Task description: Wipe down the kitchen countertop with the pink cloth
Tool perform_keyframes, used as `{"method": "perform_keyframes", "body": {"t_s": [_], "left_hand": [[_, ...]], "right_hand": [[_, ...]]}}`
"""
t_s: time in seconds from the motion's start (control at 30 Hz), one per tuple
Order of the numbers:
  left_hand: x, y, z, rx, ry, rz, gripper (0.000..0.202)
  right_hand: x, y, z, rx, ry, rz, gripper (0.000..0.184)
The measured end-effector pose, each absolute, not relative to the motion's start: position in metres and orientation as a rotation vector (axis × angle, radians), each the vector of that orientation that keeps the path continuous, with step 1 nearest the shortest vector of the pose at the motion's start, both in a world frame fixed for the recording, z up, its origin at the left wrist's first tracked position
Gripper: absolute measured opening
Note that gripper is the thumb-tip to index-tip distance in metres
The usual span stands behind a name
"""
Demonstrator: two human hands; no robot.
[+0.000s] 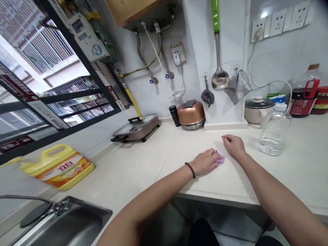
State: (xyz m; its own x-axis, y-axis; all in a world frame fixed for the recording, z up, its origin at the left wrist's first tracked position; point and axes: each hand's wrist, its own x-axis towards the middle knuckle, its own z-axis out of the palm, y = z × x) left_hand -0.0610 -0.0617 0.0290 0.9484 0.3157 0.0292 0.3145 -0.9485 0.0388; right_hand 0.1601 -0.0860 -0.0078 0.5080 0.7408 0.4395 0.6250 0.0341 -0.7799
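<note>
My left hand [205,161], with a dark bead bracelet on the wrist, lies on the white countertop [143,160] with its fingers closed over a small purple cloth [219,159], which peeks out at the fingertips. My right hand [234,145] rests just to the right of the cloth, palm down, fingers loosely curled and holding nothing. Both hands are close together near the middle of the counter.
A clear plastic bottle [273,131] stands right of my hands, with a white pot [259,109] and oil bottles [306,91] behind. A copper pot [191,114] and electric pan [136,128] sit at the back. A yellow jug [58,166] and sink [64,222] are at left.
</note>
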Motion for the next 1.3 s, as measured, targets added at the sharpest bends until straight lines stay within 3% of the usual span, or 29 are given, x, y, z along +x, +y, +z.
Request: {"method": "perform_keyframes", "body": {"t_s": [0.13, 0.37, 0.47, 0.6, 0.8, 0.9, 1.07, 1.3], "left_hand": [[-0.067, -0.088, 0.023, 3.093, 0.476, -0.025, 0.034], [-0.103, 0.009, 0.046, 2.636, 1.741, -0.065, 0.045], [-0.126, 0.032, 0.056, 2.445, 1.997, -0.056, 0.046], [-0.125, 0.0, 0.051, 2.509, 1.895, -0.037, 0.043], [-0.088, -0.099, 0.032, 2.921, 1.086, -0.029, 0.038], [-0.078, -0.12, 0.03, 2.954, 0.945, -0.032, 0.038], [-0.111, -0.078, 0.039, 2.809, 1.376, -0.127, 0.03], [-0.266, 0.005, 0.062, 2.243, 2.287, -0.214, 0.034]], "right_hand": [[0.157, -0.087, -0.007, -1.673, -1.205, 0.159, 0.031], [0.162, -0.09, -0.005, -1.681, -1.186, 0.16, 0.033], [0.159, -0.088, -0.005, -1.67, -1.221, 0.185, 0.033], [0.155, -0.086, -0.006, -1.687, -1.237, 0.203, 0.033], [0.157, -0.087, -0.007, -1.7, -1.236, 0.197, 0.035], [0.161, -0.089, -0.008, -1.689, -1.228, 0.182, 0.036], [0.165, -0.093, -0.006, -1.701, -1.213, 0.202, 0.037], [0.158, -0.091, -0.006, -1.702, -1.242, 0.199, 0.033]]}}
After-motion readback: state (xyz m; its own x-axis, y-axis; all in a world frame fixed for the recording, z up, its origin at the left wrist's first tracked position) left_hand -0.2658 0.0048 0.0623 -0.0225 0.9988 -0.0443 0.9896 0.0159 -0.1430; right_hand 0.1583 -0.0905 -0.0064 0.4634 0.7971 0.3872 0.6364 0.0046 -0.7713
